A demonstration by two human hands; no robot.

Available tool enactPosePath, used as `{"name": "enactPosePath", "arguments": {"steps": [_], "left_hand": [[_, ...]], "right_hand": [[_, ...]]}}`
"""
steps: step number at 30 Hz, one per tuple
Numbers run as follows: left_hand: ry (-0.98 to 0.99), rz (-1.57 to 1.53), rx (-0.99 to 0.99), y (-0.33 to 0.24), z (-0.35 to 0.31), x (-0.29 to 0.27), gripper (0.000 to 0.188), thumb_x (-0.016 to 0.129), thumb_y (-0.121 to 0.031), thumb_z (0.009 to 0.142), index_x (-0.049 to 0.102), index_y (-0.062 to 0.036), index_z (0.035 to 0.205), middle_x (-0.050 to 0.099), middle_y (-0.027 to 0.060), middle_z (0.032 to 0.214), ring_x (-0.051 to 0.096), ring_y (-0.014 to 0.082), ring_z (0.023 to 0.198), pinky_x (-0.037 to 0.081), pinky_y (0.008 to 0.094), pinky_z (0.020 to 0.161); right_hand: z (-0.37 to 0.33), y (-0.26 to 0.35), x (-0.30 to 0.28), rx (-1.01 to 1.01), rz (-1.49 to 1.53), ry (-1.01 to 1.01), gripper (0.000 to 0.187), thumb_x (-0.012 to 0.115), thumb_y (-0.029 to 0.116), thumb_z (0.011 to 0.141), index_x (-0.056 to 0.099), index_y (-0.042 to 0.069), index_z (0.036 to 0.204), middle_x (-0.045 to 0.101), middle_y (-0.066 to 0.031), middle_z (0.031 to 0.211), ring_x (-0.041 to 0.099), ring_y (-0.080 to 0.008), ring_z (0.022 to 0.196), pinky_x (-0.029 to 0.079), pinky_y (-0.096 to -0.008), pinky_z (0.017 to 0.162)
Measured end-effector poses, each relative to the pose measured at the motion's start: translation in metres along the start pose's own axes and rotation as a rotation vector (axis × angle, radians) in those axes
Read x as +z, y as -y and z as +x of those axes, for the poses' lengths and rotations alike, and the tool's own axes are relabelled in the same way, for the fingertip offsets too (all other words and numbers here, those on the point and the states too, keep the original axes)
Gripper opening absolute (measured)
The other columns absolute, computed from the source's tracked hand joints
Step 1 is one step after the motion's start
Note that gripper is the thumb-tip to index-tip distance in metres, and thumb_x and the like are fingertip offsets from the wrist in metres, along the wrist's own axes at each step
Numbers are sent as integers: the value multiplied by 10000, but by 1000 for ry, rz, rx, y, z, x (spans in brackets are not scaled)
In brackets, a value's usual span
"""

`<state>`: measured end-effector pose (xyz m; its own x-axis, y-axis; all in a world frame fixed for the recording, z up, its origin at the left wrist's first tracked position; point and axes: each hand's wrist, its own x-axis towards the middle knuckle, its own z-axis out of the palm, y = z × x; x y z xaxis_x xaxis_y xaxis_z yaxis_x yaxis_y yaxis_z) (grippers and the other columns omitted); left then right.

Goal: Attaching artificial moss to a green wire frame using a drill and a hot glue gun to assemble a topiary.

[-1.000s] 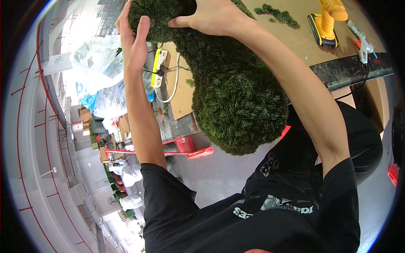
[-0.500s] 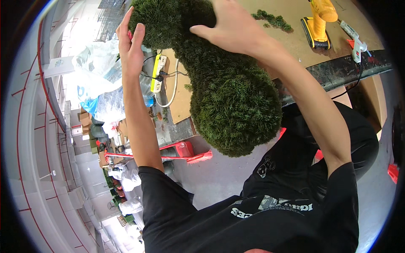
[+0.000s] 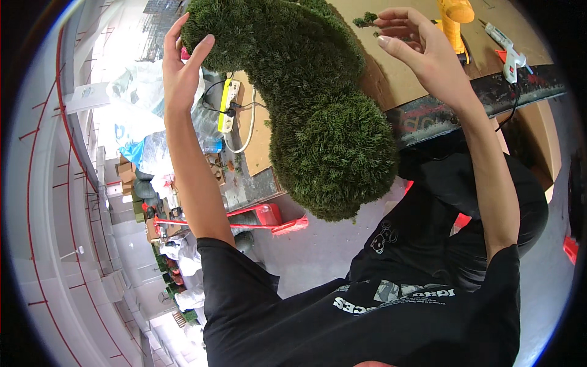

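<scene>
A large dark-green topiary of dense artificial foliage (image 3: 333, 153) lies across the table, its rounded near end jutting past the edge. My left hand (image 3: 183, 76) cups its far left end, thumb on the foliage and fingers along the side. A small red-pink thing (image 3: 185, 53), too small to name, shows between thumb and fingers. My right hand (image 3: 425, 55) is off the topiary, over the board to its right. Its fingers are half curled, the thumb apart from them, and the fingertips are beside a loose green sprig (image 3: 365, 19). More sprigs may lie hidden under that hand.
A yellow cordless tool (image 3: 451, 27) and a glue gun (image 3: 510, 52) lie at the far right of the brown board (image 3: 403, 92). Left of the topiary are a power strip (image 3: 228, 107) with cables and clear plastic bags (image 3: 143, 92). A red broom (image 3: 287, 226) is below the table.
My right hand has left the top of the topiary and moved right, over the loose sprigs. The topiary has shifted and turned slightly; my left hand stays at its far left end.
</scene>
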<state>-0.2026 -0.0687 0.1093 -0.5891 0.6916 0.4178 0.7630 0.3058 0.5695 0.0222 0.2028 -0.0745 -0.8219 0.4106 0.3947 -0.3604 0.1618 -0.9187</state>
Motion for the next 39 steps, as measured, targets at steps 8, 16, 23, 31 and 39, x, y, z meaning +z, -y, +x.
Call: {"name": "enactPosePath", "arguments": {"steps": [8,16,23,31,39], "left_hand": [[61,48,-2,2,0,-12,656,734,-136,976,466,-105,1574,661,83,1268,609,123,1083,495,274,937],[51,115,-38,-8,8,-2,691,744,-126,932,450,-93,1556,656,108,1280,605,144,1050,498,280,905],[0,106,-102,-15,12,1,638,711,-68,923,470,-60,1513,601,126,1371,622,130,1023,515,279,865],[84,135,-56,-11,12,-8,649,736,-97,912,486,-73,1511,585,134,1414,623,177,1126,505,315,961],[75,298,-21,-7,16,-11,659,738,-102,928,487,-108,1538,584,171,1430,601,261,1242,524,384,1031]], "right_hand": [[-8,-4,-2,42,21,46,434,686,241,1015,584,16,1372,659,-108,1326,613,-196,1270,462,-350,1117],[-9,-6,8,51,6,70,452,708,261,1001,590,15,1362,662,-103,1296,632,-185,1228,496,-340,1066],[-11,-6,15,9,28,15,438,748,272,967,613,4,1286,671,-113,1203,660,-193,1105,545,-360,966],[-13,-10,15,19,29,19,438,751,262,962,613,6,1290,672,-107,1199,662,-192,1097,544,-357,965],[-12,-10,18,26,15,32,438,753,257,959,614,3,1288,671,-116,1202,669,-199,1092,546,-360,966]]}}
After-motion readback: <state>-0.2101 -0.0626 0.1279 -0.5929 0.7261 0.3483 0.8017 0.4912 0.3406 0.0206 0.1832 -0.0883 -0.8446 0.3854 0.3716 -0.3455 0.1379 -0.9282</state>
